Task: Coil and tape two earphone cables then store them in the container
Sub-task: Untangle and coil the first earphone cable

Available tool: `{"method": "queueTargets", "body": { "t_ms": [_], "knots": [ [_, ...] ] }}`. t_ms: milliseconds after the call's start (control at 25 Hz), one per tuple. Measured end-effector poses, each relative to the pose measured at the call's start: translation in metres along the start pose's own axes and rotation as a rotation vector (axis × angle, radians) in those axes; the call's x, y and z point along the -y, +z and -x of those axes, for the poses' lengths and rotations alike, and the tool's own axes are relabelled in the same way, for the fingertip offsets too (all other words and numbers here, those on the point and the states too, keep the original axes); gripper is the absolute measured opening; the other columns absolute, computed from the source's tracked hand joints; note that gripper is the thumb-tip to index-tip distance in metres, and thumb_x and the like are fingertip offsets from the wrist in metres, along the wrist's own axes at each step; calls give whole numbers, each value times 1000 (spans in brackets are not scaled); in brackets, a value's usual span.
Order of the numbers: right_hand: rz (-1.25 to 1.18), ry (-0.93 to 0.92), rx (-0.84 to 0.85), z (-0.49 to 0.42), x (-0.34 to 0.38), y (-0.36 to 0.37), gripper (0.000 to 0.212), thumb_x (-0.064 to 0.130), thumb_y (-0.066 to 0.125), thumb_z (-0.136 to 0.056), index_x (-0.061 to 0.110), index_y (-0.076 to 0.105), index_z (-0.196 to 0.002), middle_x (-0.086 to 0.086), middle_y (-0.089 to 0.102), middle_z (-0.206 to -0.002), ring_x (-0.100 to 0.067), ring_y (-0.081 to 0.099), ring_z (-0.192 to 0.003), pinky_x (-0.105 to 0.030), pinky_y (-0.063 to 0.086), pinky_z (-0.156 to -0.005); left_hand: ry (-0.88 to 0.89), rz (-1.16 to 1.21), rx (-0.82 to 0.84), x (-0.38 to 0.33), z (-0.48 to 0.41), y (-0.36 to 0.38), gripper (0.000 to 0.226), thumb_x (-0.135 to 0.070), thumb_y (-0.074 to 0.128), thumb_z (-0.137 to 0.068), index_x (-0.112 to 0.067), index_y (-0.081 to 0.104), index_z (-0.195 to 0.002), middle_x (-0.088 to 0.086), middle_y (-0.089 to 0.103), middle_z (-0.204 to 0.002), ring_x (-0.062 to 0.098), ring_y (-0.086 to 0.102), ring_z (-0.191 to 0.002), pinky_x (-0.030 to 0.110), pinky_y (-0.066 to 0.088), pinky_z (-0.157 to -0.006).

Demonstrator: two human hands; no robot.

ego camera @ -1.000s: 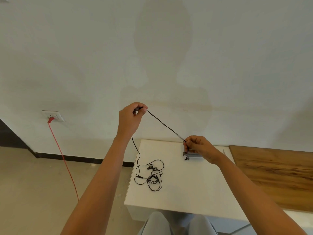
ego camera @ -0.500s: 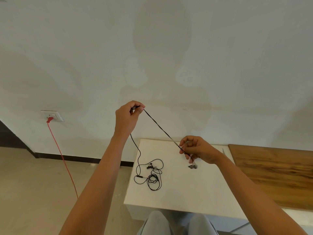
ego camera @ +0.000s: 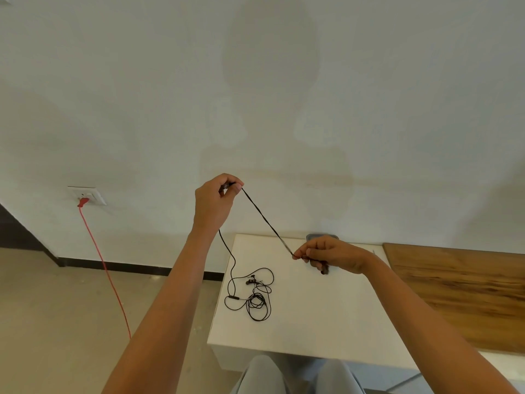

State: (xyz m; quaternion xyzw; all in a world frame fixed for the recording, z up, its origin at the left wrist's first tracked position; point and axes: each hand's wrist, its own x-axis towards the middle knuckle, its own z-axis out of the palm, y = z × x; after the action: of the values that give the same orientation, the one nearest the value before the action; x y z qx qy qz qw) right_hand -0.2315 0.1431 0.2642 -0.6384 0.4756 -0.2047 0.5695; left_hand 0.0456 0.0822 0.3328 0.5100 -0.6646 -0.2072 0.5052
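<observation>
Loose heap [ego camera: 255, 301]: lies on the bench [ego camera: 298, 345], below and between the two grips and nearer the person than either. Slack from the left grip drops into it.
Snag risk: likely if the held cable is drawn higher. Its tail runs into the heap and could tighten a knot or drag strands over the bench edge under the left grip.
Right grip [ego camera: 333, 254]: thumb and fingers pinch the earphone cable [ego camera: 267, 221] low over the bench. Earbuds [ego camera: 324, 271] hang just beneath.
Slip risk: the hold is a fingertip pinch on a thin cable. A stronger pull from the other grip could slide the end out.
Left grip [ego camera: 211, 204]: closed on the same cable, raised above and to the left of the right grip. The span between the grips is straight and taut.
Strain risk: spreading the grips further would load the cable where it meets the earbuds.
Container [ego camera: 314, 237]: grey, just behind the right grip and mostly covered by it. Whether it is lidded or open cannot be told.
Strand ownership: cannot tell which heap loops belong to the held cable and which to the second earphone.
Tape: none can be made out.
</observation>
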Motion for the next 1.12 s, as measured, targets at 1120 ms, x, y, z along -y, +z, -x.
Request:
{"method": "queueTargets", "body": {
  "t_ms": [1120],
  "knots": [
    [143,414,-422,11,-44,-18,6,5,68,-82,1,67,-87,-14,72,-83,-21,71,-74,-38,60,-79,-74,-20,134,-4,1,3,8,-20,66,-88,-19,74,-87,-13,70,-80,-5,58,-70,1,41,-66]
  ]
}}
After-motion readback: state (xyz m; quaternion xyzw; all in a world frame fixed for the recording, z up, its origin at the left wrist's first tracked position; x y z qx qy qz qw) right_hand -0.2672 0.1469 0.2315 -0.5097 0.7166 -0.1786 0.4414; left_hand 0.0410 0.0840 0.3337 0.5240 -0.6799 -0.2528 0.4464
